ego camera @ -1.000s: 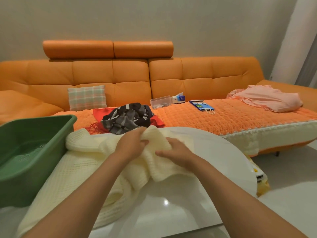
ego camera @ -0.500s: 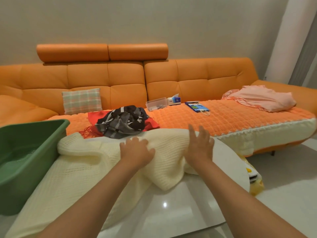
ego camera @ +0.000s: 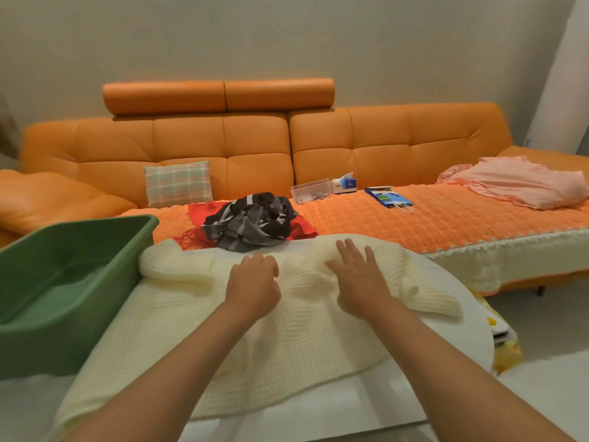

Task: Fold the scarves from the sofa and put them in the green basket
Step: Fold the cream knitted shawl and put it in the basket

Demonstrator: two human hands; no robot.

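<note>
A cream knitted scarf (ego camera: 178,317) lies spread across the white round table (ego camera: 452,314). My right hand (ego camera: 358,275) rests flat on it with straight, spread fingers. My left hand (ego camera: 253,282) sits on the scarf beside it, fingers bent down onto the cloth; whether it pinches the fabric is unclear. The green basket (ego camera: 57,282) stands on the table's left side, touching the scarf's edge. A black and grey striped scarf (ego camera: 248,221) lies bunched on a red fringed scarf (ego camera: 199,212) on the orange sofa (ego camera: 398,148).
On the sofa seat are a plaid cushion (ego camera: 178,183), a clear plastic box (ego camera: 310,189), a tissue box (ego camera: 344,185), a blue booklet (ego camera: 387,197) and a pink garment (ego camera: 522,183). A yellow object (ego camera: 506,349) sits low at the table's right.
Both hands let go of the bunched scarf end and laid it out flat toward the sofa. The right hand opened and moved back left next to the left hand.
</note>
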